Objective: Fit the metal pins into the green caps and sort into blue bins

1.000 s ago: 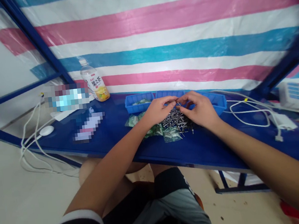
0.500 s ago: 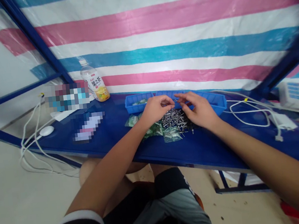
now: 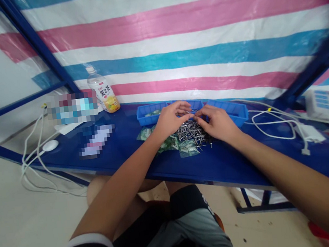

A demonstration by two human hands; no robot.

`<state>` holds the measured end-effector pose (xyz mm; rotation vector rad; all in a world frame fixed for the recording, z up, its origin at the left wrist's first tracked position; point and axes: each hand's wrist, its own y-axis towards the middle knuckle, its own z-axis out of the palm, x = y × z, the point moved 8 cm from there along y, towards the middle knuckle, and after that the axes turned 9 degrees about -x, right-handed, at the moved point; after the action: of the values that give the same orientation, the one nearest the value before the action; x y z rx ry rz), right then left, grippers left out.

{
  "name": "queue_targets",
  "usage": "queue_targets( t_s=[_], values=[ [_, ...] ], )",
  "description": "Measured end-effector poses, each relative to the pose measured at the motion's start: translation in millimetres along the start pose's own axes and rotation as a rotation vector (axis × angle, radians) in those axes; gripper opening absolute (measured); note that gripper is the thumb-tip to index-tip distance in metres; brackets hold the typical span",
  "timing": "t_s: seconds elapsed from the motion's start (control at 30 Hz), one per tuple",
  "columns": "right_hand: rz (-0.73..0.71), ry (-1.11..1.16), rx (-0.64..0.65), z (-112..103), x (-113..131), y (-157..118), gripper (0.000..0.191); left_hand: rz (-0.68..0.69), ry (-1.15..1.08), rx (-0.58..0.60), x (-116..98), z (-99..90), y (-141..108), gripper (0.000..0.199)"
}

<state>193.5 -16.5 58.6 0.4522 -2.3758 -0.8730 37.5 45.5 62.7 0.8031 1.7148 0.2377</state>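
A heap of thin silvery metal pins (image 3: pixel 191 131), rivet-like in shape, lies on the blue table under my hands. My left hand (image 3: pixel 173 118) is over the heap's left side, its fingers curled towards the thumb around something too small to make out. Close against it from the right, my right hand (image 3: pixel 216 120) is closed in a pinch, and what it holds is hidden. Small clear greenish bags (image 3: pixel 188 147) with metal parts inside lie at the front and left of the heap. Behind my hands stand a blue bin (image 3: pixel 149 119) at left and another blue bin (image 3: pixel 237 113) at right.
A drink bottle (image 3: pixel 103 90) stands at the back left. Nearer is a blurred-out flat item (image 3: pixel 97 141) beside a white mouse-like object (image 3: pixel 50 145). White cables and an adapter (image 3: pixel 311 133) lie right, near a power strip (image 3: pixel 328 104). A striped sheet (image 3: pixel 171 23) hangs behind.
My right hand has moved slightly left and its fingers have drawn into a pinch near my left hand. The left hand's fingers have lifted a little from its thumb.
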Motion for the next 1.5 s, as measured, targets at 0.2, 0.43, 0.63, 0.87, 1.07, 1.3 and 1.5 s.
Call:
queue_targets(
  t_s=[0.2, 0.43, 0.63, 0.87, 1.07, 1.3, 1.5],
  values=[
    [0.273, 0.216, -0.103, -8, -20, 3, 0.029, 0.132, 0.218, 0.027, -9, 0.4, 1, 0.018],
    [0.512, 0.35, -0.044, 2, -38, 2, 0.053, 0.276, 0.469, 0.324, 0, 25.5, -14, 0.031],
    [0.234, 0.016, -0.07, -9, -16, 3, 0.044, 0.215, 0.519, 0.365, 13, 25.6, -12, 0.031],
    [0.152, -0.063, -0.028, -6, -5, 1, 0.033, 0.121, 0.455, 0.354, 10, 21.1, -9, 0.019],
    [0.14, -0.055, -0.047, -8, -9, 1, 0.03, 0.104, 0.382, 0.284, 6, 17.3, -8, 0.018],
    [0.086, -0.019, -0.095, -11, -6, 2, 0.019, 0.128, 0.354, 0.124, -4, 5.1, -1, 0.016],
    [-0.004, 0.048, -0.112, -11, 0, 3, 0.013, 0.025, 0.176, 0.092, -7, 4.4, -2, 0.014]
  ],
)
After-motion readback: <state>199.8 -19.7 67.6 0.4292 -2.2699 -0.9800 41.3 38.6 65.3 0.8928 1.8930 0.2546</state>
